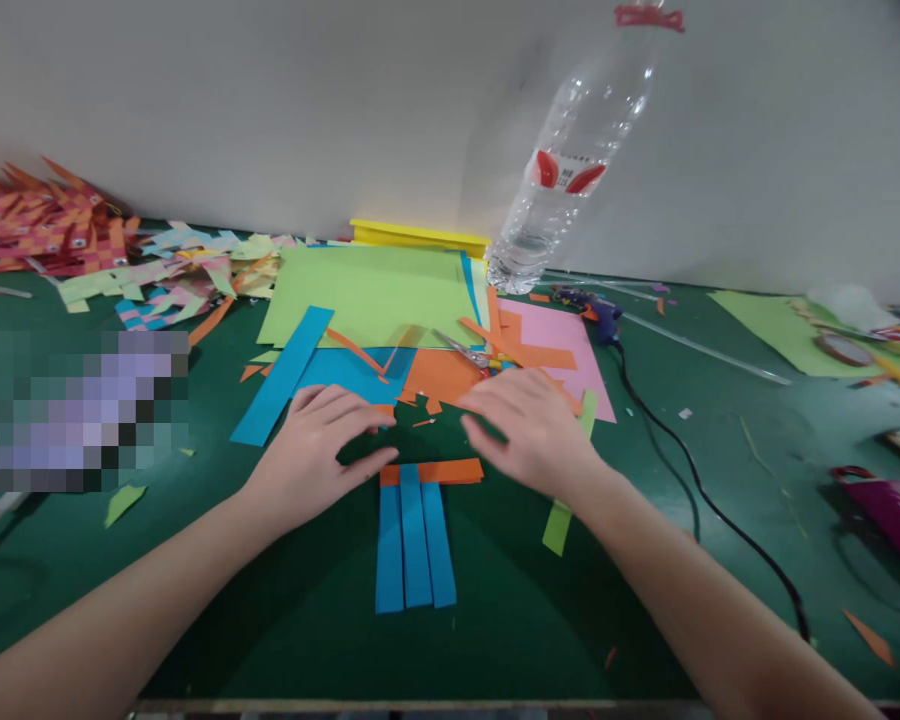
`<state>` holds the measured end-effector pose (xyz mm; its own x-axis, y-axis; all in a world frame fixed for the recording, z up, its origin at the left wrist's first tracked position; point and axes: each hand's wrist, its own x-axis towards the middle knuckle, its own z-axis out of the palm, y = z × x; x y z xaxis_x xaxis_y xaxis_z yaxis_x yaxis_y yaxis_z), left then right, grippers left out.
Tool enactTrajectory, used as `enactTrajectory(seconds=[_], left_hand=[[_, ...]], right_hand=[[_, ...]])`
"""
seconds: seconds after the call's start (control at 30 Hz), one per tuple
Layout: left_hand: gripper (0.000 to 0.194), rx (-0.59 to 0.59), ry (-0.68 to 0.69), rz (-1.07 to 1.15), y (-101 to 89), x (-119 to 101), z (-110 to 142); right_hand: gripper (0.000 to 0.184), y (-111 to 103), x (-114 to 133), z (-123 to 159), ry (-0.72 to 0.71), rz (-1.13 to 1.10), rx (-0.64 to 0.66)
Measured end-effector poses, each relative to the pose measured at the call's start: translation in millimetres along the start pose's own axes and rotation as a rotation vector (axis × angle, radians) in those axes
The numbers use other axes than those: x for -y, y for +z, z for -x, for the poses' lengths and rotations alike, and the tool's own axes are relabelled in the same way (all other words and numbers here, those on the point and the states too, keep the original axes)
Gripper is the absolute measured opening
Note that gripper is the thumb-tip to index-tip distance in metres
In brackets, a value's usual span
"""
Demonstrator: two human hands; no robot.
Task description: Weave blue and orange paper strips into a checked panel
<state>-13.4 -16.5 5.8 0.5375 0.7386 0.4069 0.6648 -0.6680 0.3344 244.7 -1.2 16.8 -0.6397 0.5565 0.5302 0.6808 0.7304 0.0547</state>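
My left hand hovers just above and left of a small weave of paper strips, its thumb and curved fingers apart. My right hand, slightly blurred, is above and right of it, thumb spread from the fingers. Neither hand visibly holds anything. Three blue paper strips lie side by side, their far ends crossed by an orange strip; the middle blue strip passes over it. Scissors lie beyond my right hand, their handles partly hidden. A green strip runs under my right wrist.
Green sheets, a pink sheet and a loose blue strip lie behind the hands. A plastic bottle stands against the wall. A glue gun trails a black cord on the right. Woven orange paper pieces are heaped far left.
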Motion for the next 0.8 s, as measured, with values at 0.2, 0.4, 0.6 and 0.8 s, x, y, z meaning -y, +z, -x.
enactTrajectory(seconds=[0.2,0.4,0.6,0.8], left_hand=[[0.031,0.162,0.082,-0.036,-1.8,4,3],[0.022,0.271,0.042,-0.013,3.2,4,4],[0.017,0.346,-0.001,0.088,1.4,-1,2],[0.017,0.326,-0.006,0.115,3.4,-2,1]], right_hand=[[0.021,9,30,1,-0.198,-0.154,0.152],[0.025,12,22,5,-0.239,-0.153,0.128],[0.024,13,27,4,-0.199,-0.193,0.113],[0.03,14,29,3,-0.135,-0.221,0.169]])
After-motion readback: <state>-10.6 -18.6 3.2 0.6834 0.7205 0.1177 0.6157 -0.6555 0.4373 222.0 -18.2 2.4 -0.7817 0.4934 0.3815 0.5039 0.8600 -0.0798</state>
